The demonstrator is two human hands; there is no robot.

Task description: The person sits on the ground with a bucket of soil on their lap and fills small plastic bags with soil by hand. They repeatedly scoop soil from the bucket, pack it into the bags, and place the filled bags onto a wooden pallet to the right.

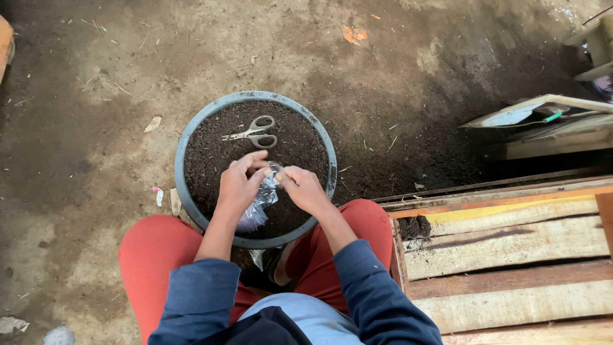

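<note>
- Presently both hands pinch the crumpled clear plastic bag [260, 203]: left hand [237, 186] at nine o'clock, right hand [305, 188] at three.
- Its long axis hangs toward seven o'clock over the round grey soil-filled basin [181, 185]; silver scissors [253, 132] lie at twelve.

A basin [181, 172] of soil stands on the floor [83, 128] between the person's knees. Scissors [253, 133] lie on the soil at its far side. Nearer, both hands meet over the soil: left hand [237, 185] and right hand [304, 189] hold a plastic bag [260, 204] between them. Wooden planks [511, 255] lie to the right.

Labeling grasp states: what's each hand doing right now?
Left hand: closed on the clear plastic bag.
Right hand: pinching the same bag's top.
</note>
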